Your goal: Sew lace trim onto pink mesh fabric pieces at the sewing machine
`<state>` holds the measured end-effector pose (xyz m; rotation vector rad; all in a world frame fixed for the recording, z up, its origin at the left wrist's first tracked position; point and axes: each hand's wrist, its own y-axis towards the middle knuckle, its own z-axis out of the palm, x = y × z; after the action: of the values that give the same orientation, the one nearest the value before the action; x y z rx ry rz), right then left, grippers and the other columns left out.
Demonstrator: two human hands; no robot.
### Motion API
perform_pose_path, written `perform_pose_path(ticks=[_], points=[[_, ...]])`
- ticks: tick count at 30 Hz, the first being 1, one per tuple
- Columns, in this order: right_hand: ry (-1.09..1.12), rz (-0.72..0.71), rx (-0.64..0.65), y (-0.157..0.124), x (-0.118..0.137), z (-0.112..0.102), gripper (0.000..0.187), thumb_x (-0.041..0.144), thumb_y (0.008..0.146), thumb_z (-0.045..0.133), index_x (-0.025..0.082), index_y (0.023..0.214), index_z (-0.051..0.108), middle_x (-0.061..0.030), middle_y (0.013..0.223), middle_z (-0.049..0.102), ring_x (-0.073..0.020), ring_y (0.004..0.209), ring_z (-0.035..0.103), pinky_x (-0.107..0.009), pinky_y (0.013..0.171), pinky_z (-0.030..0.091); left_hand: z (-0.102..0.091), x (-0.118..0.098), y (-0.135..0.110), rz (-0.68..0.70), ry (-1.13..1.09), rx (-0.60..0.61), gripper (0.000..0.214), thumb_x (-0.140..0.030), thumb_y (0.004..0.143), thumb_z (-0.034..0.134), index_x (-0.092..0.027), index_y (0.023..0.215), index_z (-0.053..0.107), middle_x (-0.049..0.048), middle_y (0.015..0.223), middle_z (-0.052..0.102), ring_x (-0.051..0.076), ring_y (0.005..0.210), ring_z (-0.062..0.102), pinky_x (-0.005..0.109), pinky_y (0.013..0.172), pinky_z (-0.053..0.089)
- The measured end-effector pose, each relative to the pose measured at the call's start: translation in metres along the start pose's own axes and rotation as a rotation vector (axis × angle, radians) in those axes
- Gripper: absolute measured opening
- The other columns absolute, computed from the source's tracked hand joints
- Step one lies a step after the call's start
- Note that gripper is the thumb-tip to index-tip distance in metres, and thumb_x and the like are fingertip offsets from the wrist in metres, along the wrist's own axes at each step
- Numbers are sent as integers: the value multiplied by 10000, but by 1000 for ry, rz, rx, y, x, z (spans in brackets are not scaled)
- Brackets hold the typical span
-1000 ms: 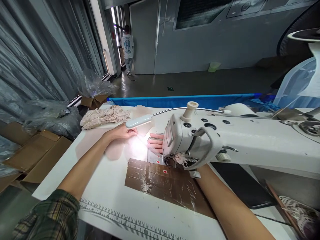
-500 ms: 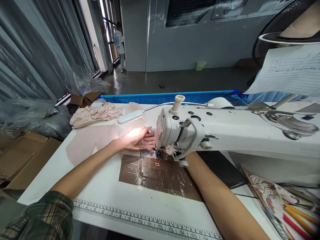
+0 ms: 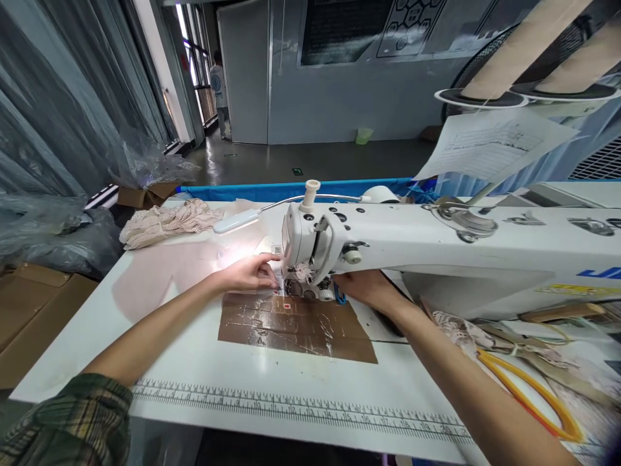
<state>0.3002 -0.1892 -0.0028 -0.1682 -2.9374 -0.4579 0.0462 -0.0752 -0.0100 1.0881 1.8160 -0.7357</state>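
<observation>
A white sewing machine (image 3: pixel 436 249) stands on the white table (image 3: pixel 204 382), its small lamp (image 3: pixel 236 221) lighting the needle area. My left hand (image 3: pixel 250 273) rests just left of the needle, fingers pinched on a thin pale fabric (image 3: pixel 160 275) that lies across the table. My right hand (image 3: pixel 366 287) is under the machine arm beside the presser foot, fingers curled around a small blue-handled tool (image 3: pixel 339 297). A brown taped patch (image 3: pixel 295 327) covers the table in front of the needle.
A heap of cream lace (image 3: pixel 165 222) lies at the table's far left corner. Yellow-handled scissors (image 3: pixel 533 391) and lace scraps sit at the right. Cardboard boxes (image 3: pixel 33 310) and plastic bags stand left. A paper sheet (image 3: pixel 490 142) hangs above the machine. A person (image 3: pixel 219 94) stands far off.
My right hand has come back from behind the needle to the near side of the machine head. My left hand has slid closer to the presser foot. The view has shifted right.
</observation>
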Motion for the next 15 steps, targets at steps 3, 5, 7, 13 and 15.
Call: perform_pose_path(ticks=[3, 5, 7, 13, 15], points=[[-52, -7, 61, -24, 8, 9, 167, 215, 881, 578, 81, 915, 672, -192, 966, 654, -298, 908, 619, -355, 794, 482, 2, 4, -5, -51, -119, -37, 659, -325, 767, 772, -128, 1320, 472, 77, 864, 749, 195, 827, 714, 291, 752, 531], [-76, -1, 65, -34, 13, 15, 179, 162, 881, 523, 67, 925, 669, -212, 985, 636, -305, 900, 614, -358, 787, 467, 3, 6, -10, -62, -155, -63, 700, -341, 727, 804, -126, 1314, 489, 72, 839, 755, 194, 814, 718, 291, 760, 528], [-87, 22, 58, -42, 13, 18, 194, 155, 877, 496, 69, 935, 659, -205, 951, 624, -289, 826, 617, -345, 724, 463, 4, 6, -17, -62, -174, -93, 721, -340, 701, 822, -126, 1311, 502, 64, 836, 759, 185, 816, 717, 294, 795, 521], [128, 49, -87, -68, 9, 13, 238, 296, 893, 405, 169, 808, 587, -124, 815, 610, -241, 720, 618, -327, 648, 473, 10, 2, -25, -182, -221, -158, 730, -307, 697, 825, -100, 1319, 505, 57, 878, 764, 176, 893, 707, 302, 869, 494], [333, 38, -81, -79, 17, 9, 252, 380, 906, 399, 204, 783, 531, -83, 747, 608, -220, 686, 609, -323, 650, 478, 12, 1, -22, -199, -254, -131, 699, -295, 698, 824, -102, 1295, 515, 53, 855, 759, 160, 822, 704, 289, 811, 497]])
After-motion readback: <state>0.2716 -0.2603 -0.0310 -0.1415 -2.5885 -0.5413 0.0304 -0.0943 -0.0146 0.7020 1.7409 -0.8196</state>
